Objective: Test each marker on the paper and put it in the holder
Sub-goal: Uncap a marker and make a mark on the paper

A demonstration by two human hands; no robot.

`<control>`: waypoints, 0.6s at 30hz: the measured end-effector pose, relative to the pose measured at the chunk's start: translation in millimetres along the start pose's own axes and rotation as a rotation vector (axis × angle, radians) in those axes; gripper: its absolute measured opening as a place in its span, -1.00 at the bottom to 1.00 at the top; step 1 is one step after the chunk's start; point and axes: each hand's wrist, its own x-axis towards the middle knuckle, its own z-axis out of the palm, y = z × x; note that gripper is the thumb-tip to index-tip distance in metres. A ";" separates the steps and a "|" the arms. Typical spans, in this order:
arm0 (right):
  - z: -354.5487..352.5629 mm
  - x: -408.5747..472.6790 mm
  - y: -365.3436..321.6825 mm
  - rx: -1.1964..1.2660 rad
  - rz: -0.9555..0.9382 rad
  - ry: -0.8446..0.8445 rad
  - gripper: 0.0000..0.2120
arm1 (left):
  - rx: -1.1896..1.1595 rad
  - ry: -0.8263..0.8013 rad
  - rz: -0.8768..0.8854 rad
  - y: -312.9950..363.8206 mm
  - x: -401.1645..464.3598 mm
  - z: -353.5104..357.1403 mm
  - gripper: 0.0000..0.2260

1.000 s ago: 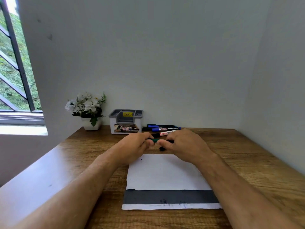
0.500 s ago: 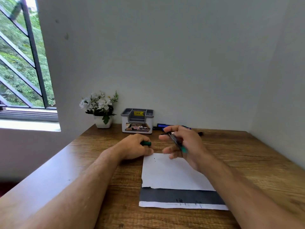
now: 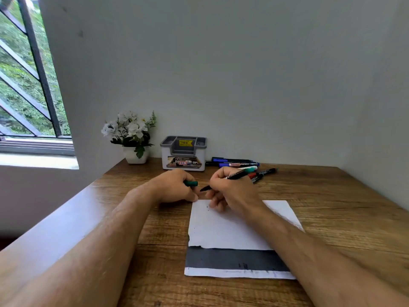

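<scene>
Two hands at our paper, right hand gripping uncapped green marker, left hand pinching its cap, holder beyond.

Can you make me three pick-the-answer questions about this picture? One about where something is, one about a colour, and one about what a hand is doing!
1. Where is the holder?
A. On the paper
B. Between the flower pot and the loose markers, by the wall
C. On the window sill

2. What colour is the cap in the left hand?
A. Green
B. Yellow
C. Pink

3. What is the right hand doing?
A. Lying flat and empty on the table
B. Reaching into the holder
C. Gripping an uncapped marker like a pen, above the paper

Answers:
1 B: the grey and white holder stands at the back of the table, with the pot to its left and the markers to its right.
2 A: a green cap pokes out of the curled fingers.
3 C: the fingers wrap the marker, its dark tip pointing down and left near the paper's top edge.
</scene>
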 end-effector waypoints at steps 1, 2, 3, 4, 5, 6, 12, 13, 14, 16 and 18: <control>0.7 -0.7 1.9 0.004 0.009 -0.021 -0.89 | 0.000 0.007 -0.011 0.4 0.2 -0.4 -0.92; 1.1 -0.9 3.7 0.003 0.016 -0.047 -0.88 | -0.002 0.011 -0.024 0.8 0.2 -0.4 -0.92; 1.3 -1.1 5.1 0.005 0.023 -0.068 -0.86 | -0.006 0.010 -0.033 0.9 0.5 -0.3 -0.92; 1.2 -0.6 6.3 -0.001 0.029 -0.077 -0.84 | -0.015 0.006 -0.038 0.8 0.5 -0.2 -0.93; 0.9 -0.1 7.0 -0.030 0.027 -0.070 -0.83 | -0.028 0.000 -0.041 0.6 0.2 -0.2 -0.93; 0.7 0.9 7.8 -0.090 0.012 -0.052 -0.83 | -0.040 -0.006 -0.044 0.5 -0.1 -0.4 -0.93; 2.3 7.6 14.8 -0.373 -0.117 0.037 -0.84 | -0.106 -0.034 -0.061 -2.0 0.4 -1.6 -0.93; 2.5 8.1 15.4 -0.377 -0.128 0.041 -0.82 | -0.112 -0.037 -0.065 -2.2 1.0 -1.5 -0.93; 2.6 8.5 15.9 -0.378 -0.135 0.043 -0.82 | -0.119 -0.037 -0.069 -2.4 1.5 -1.6 -0.93; 2.6 9.4 16.5 -0.375 -0.134 0.041 -0.81 | -0.133 -0.034 -0.075 -3.2 2.9 -1.4 -0.92; 2.8 9.4 16.3 -0.369 -0.123 0.034 -0.82 | -0.141 -0.033 -0.079 -4.0 3.8 -0.9 -0.92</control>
